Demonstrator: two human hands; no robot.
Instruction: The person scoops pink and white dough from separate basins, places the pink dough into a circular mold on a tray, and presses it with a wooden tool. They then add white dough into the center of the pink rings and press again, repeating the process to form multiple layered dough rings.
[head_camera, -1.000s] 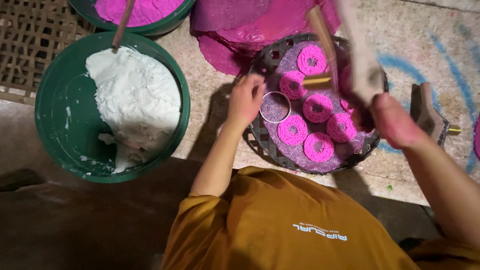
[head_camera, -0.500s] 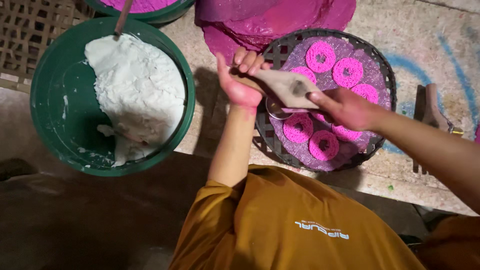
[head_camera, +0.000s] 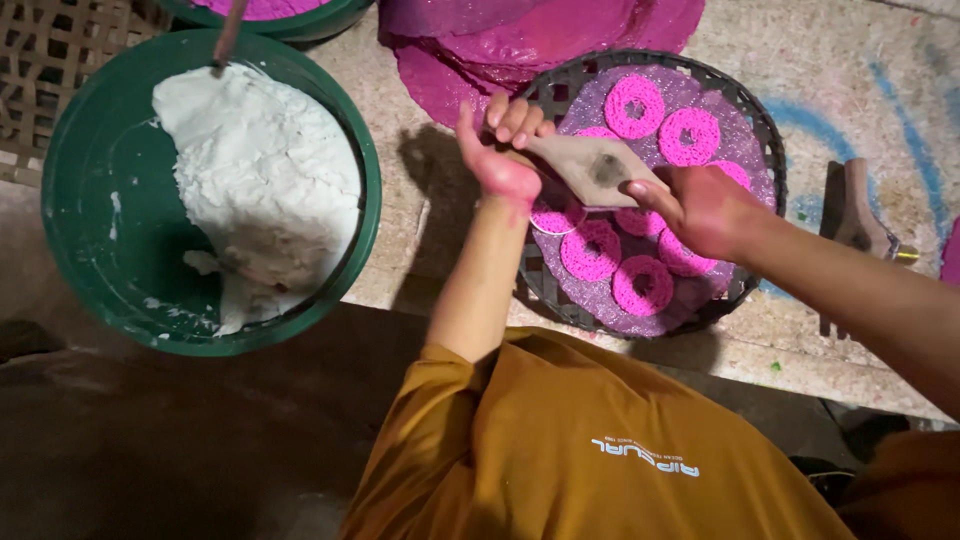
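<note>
Over the round woven tray (head_camera: 745, 110), both hands meet at a flat wooden paddle (head_camera: 592, 168). The left hand (head_camera: 500, 150) cups upward under the paddle's narrow end, fingers curled around it. The right hand (head_camera: 700, 205) grips the wide end, fingers closed on the blade. Pink ring-shaped pieces (head_camera: 634, 105) lie apart from one another on the purple-dusted tray surface, directly beneath the paddle. A green tub (head_camera: 95, 290) of white paste (head_camera: 260, 170) stands well apart to the left. Judgement: the paddle is best kept level and just clear of the rings, since a dipped edge would dent those below. The two-handed grip looks sound. Pink residue on the palms may make the wood slip.
</note>
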